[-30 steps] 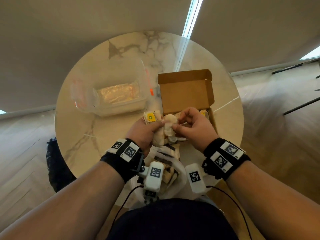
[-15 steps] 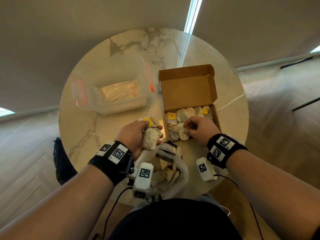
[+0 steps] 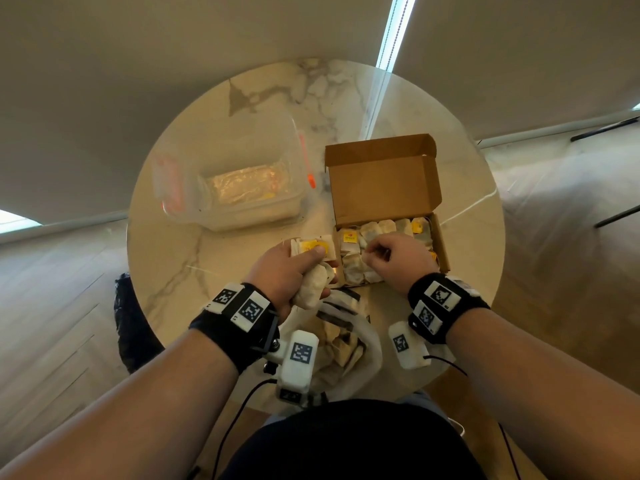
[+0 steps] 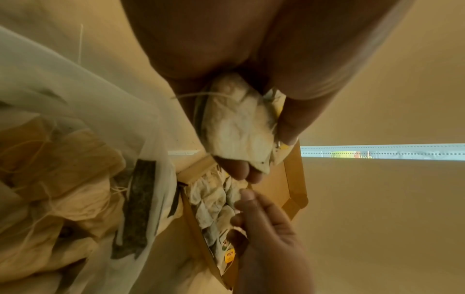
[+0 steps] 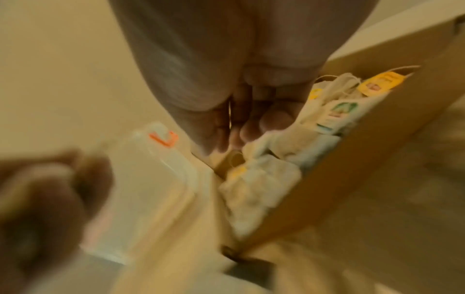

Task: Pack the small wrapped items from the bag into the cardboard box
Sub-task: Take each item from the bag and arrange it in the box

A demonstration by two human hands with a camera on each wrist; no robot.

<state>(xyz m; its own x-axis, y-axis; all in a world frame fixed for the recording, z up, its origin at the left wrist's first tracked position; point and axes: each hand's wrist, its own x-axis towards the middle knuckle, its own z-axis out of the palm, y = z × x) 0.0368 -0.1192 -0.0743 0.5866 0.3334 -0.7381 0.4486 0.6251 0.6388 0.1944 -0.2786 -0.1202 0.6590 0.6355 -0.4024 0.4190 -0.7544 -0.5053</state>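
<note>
Round marble table (image 3: 180, 258), pale blinds behind, wood floor | L hand (image 3: 289, 268) fingers wrapped on bunch of wrapped items (image 3: 313, 285) left of cardboard box (image 3: 384, 178) | R hand (image 3: 394, 258) over box's packed rows, fingers curled, grip unclear; R wrist view blurred | bag (image 3: 349, 344) at near edge, partly hidden by wrists

table (image 3: 173, 258) | container (image 3: 242, 188) left of box (image 3: 384, 181) | bag (image 3: 349, 341) at near edge, before box
</note>
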